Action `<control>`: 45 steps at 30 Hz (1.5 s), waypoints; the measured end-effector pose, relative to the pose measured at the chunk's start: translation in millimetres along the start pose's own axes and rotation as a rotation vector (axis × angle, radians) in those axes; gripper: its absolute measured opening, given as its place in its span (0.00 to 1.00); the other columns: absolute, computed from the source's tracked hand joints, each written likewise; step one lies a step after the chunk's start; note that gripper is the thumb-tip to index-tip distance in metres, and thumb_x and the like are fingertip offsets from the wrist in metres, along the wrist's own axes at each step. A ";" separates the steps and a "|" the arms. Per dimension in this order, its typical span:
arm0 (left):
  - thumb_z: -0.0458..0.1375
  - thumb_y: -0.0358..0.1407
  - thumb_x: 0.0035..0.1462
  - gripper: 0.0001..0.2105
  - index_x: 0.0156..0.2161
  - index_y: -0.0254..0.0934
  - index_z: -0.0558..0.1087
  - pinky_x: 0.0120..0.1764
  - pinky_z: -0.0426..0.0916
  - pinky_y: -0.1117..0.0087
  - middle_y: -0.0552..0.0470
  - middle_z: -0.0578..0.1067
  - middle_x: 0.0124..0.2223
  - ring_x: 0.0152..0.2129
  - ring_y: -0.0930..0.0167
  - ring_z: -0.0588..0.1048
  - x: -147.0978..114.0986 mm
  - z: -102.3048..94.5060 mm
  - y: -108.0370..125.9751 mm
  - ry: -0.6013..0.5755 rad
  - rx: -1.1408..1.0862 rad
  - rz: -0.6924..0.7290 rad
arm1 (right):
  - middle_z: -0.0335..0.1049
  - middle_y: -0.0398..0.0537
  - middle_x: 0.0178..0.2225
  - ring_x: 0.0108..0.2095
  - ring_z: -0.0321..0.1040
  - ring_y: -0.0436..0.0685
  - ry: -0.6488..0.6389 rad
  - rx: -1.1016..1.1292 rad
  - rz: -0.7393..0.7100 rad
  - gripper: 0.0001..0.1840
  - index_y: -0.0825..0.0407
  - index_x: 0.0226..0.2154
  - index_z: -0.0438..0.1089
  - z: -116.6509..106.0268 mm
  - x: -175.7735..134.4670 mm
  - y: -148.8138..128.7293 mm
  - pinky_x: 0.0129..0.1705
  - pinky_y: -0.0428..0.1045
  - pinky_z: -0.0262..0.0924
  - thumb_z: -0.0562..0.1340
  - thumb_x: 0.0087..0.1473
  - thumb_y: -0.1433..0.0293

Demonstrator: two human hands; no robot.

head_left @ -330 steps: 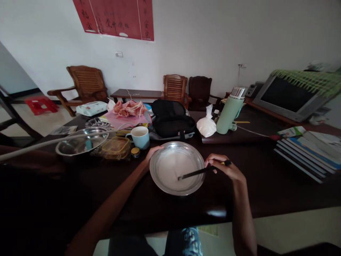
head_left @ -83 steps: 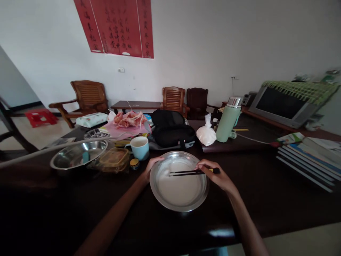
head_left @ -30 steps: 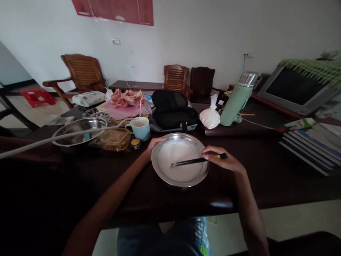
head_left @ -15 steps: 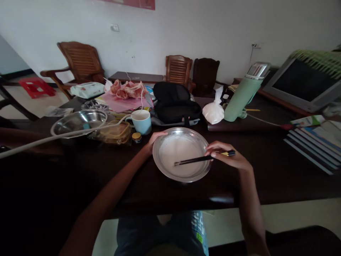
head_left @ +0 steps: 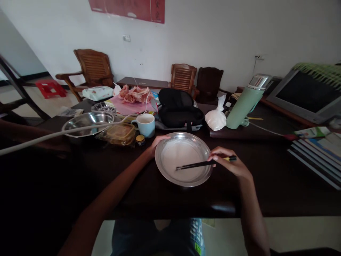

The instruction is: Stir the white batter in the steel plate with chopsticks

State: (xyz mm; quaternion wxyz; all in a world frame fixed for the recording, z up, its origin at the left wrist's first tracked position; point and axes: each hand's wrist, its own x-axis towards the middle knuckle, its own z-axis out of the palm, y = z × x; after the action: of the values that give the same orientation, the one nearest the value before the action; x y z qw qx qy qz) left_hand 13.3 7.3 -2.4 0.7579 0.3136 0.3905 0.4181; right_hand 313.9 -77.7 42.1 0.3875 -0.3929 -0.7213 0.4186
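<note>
A shallow steel basin [head_left: 163, 171] stands on the dark table in front of me, with a pale, milky mixture [head_left: 181, 154] in its bottom. My left hand [head_left: 158, 143] grips the basin's upper left rim. In my right hand [head_left: 226, 161], over the basin's right rim, is a pair of black chopsticks [head_left: 195, 164] with gold bands near the back ends. Fingers and thumb are closed around them. Their tips point left, down at the mixture; whether they dip into it is hard to tell.
Beyond the basin are a light blue mug [head_left: 146, 126], a small gold-lidded jar [head_left: 140, 139], a black case [head_left: 179, 110], a knotted bag of white powder [head_left: 216, 119] and a green thermos [head_left: 243, 106]. A second steel basin [head_left: 66, 124] sits left, behind a white cable [head_left: 53, 134]. Books [head_left: 317, 160] lie right.
The view has tilted up a little, so everything sits lower in the picture. My right hand and the chopsticks have shifted only slightly over the basin; my left hand keeps its hold.
</note>
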 end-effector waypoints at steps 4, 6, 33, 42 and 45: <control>0.57 0.28 0.53 0.11 0.39 0.30 0.80 0.30 0.68 0.69 0.49 0.77 0.23 0.20 0.69 0.74 -2.0 1.3 1.7 -0.013 0.009 0.020 | 0.76 0.48 0.34 0.37 0.74 0.58 0.054 -0.084 0.007 0.13 0.50 0.33 0.74 11.4 7.4 0.3 0.36 0.51 0.71 0.63 0.55 0.57; 0.58 0.29 0.53 0.10 0.38 0.31 0.80 0.30 0.68 0.70 0.49 0.78 0.23 0.20 0.69 0.75 -2.8 1.7 2.8 -0.016 0.024 0.010 | 0.75 0.49 0.35 0.36 0.73 0.58 0.138 -0.125 0.015 0.14 0.50 0.33 0.74 5.0 5.6 0.2 0.34 0.50 0.70 0.62 0.56 0.57; 0.57 0.28 0.49 0.18 0.46 0.29 0.78 0.30 0.66 0.69 0.49 0.78 0.23 0.19 0.68 0.73 2.8 -2.6 0.8 -0.118 0.005 0.040 | 0.75 0.49 0.30 0.25 0.70 0.53 -0.085 -0.063 0.003 0.15 0.51 0.32 0.74 -3.2 0.6 -0.3 0.28 0.49 0.67 0.63 0.54 0.56; 0.59 0.29 0.49 0.16 0.44 0.29 0.78 0.31 0.68 0.69 0.46 0.80 0.28 0.22 0.68 0.75 5.0 -4.7 -2.0 -0.101 0.016 0.036 | 0.74 0.48 0.28 0.26 0.69 0.55 0.228 -0.121 0.053 0.16 0.51 0.29 0.73 -23.8 -9.4 -1.6 0.24 0.47 0.64 0.61 0.56 0.56; 0.59 0.30 0.49 0.16 0.44 0.29 0.78 0.30 0.67 0.69 0.47 0.79 0.26 0.21 0.68 0.75 4.7 -5.4 -2.5 -0.090 0.029 0.043 | 0.72 0.48 0.24 0.24 0.69 0.55 0.172 -0.049 0.039 0.17 0.51 0.29 0.74 -21.6 -12.3 -3.9 0.22 0.47 0.64 0.61 0.56 0.55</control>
State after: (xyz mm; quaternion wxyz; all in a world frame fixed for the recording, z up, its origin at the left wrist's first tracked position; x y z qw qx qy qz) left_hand 11.3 11.1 -8.7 0.7610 0.3513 0.3552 0.4138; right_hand 336.9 -83.4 50.4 0.4300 -0.4508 -0.6877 0.3728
